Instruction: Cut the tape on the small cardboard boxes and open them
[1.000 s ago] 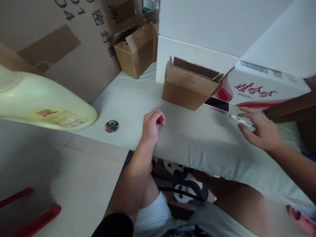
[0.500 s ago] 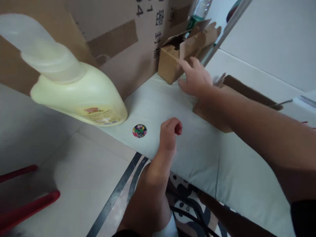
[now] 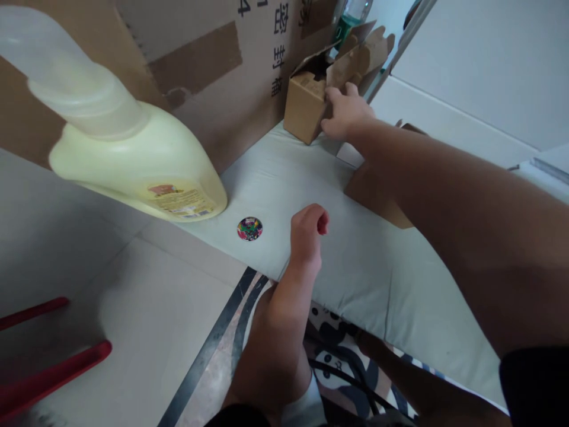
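Observation:
My right hand [image 3: 349, 112] reaches across with its fingers apart, the fingertips at the near side of a small brown cardboard box [image 3: 306, 110]. That box stands with its top flaps up; its inside is mostly dark. My left hand [image 3: 309, 228] is curled into a loose fist above the pale green cloth surface [image 3: 275, 172], and I see nothing in it. To its left a round, multicoloured disc [image 3: 249, 229] lies flat on the cloth. Under my right forearm is a second brown box [image 3: 377, 196], partly hidden by the arm.
A large pale yellow pump bottle [image 3: 146, 160] stands on the left, against a big taped carton [image 3: 195, 59]. Behind the small box is a clear bottle with a green label [image 3: 349, 24]. Red bars [image 3: 57, 370] show at lower left, over the floor [image 3: 133, 332].
My right hand has moved a little forward and come up to the small box, its fingertips now at its side. The left fist stays nearly in place. The view has shifted slightly.

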Demonstrator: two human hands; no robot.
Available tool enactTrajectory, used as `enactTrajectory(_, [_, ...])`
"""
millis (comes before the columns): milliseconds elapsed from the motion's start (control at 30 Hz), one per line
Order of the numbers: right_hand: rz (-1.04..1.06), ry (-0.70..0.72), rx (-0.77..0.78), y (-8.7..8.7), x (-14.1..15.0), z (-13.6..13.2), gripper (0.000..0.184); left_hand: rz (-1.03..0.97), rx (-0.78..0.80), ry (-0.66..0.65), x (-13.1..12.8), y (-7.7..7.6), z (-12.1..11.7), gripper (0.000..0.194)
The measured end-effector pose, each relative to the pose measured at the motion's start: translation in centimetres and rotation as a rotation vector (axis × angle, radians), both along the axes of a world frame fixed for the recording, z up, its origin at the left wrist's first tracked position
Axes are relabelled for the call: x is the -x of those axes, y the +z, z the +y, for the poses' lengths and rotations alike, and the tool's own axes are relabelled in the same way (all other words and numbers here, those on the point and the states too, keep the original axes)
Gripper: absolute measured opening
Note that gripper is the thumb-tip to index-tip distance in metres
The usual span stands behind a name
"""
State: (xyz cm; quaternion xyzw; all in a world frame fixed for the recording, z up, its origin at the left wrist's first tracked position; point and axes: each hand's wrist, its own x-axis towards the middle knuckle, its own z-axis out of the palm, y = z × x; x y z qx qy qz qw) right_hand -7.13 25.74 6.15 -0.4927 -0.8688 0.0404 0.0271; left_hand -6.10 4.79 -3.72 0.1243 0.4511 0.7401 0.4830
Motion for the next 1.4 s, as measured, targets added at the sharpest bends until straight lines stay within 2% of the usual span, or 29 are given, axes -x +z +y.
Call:
enactTrajectory(100, [-0.026, 0.009, -0.024, 0.0, -0.9, -0.1, 0.065, 0.010, -0.005, 0.005, -0.1, -0.1, 0.0, 0.026])
enactTrajectory(300, [-0.057, 0.010, -0.025, 0.0, -1.8, 0.8, 0.066, 0.015, 0.010, -0.001, 0.2, 0.0, 0.2, 0.026])
enactTrajectory(433, [-0.053, 0.043, -0.054, 0.9, -2.8, -0.5, 0.059, 0.032, 0.001, -0.021, 0.3, 0.0, 0.2, 0.025])
enactTrajectory(500, [-0.039, 0.067, -0.087, 1.6, -4.7, -2.0, 0.054, 0.046, -0.011, -0.013, 0.5, -0.2, 0.1, 0.024])
enactTrajectory(567, [-0.025, 0.073, -0.147, 2.3, -7.9, -3.6, 0.053, 0.048, -0.026, 0.001, 0.6, -0.4, 0.1, 0.024])
enactTrajectory(667, [-0.040, -0.064, -0.222, 2.7, -13.8, -5.3, 0.052, 0.040, -0.048, -0.011, 0.4, -0.5, 0.0, 0.024])
enactTrajectory(733, [-0.109, -0.183, -0.202, 2.4, -17.6, -5.4, 0.058, 0.033, -0.047, -0.032, -0.1, -0.4, 0.0, 0.026])
enactTrajectory(800, [-0.192, -0.202, -0.105, 1.7, -20.7, -5.0, 0.066, 0.028, -0.033, -0.048, -0.7, -0.1, 0.1, 0.027])
enactTrajectory(900, [-0.265, -0.144, 0.018, 0.7, -23.1, -4.1, 0.067, 0.033, 0.000, -0.075, -1.9, 0.1, 0.4, 0.028])
enactTrajectory(1033, [-0.265, -0.189, -0.047, 0.6, -23.7, -4.1, 0.062, 0.078, 0.041, -0.094, -3.0, -0.2, 1.1, 0.027])
enactTrajectory(1100, [-0.250, -0.215, -0.095, 1.0, -24.4, -5.2, 0.059, 0.119, 0.045, -0.072, -3.2, -0.6, 1.4, 0.026])
enactTrajectory(1200, [-0.172, -0.170, -0.214, 1.3, -26.8, -8.1, 0.049, 0.196, 0.016, -0.036, -3.4, -1.1, 1.9, 0.027])
enactTrajectory(1333, [-0.089, -0.001, -0.371, 0.1, -31.6, -13.5, 0.044, 0.295, -0.074, -0.031, -4.4, -0.8, 2.5, 0.029])
enactTrajectory(1400, [0.027, 0.101, -0.517, -0.8, -33.6, -16.2, 0.042, 0.332, -0.144, -0.081, -5.7, -0.3, 2.6, 0.031])
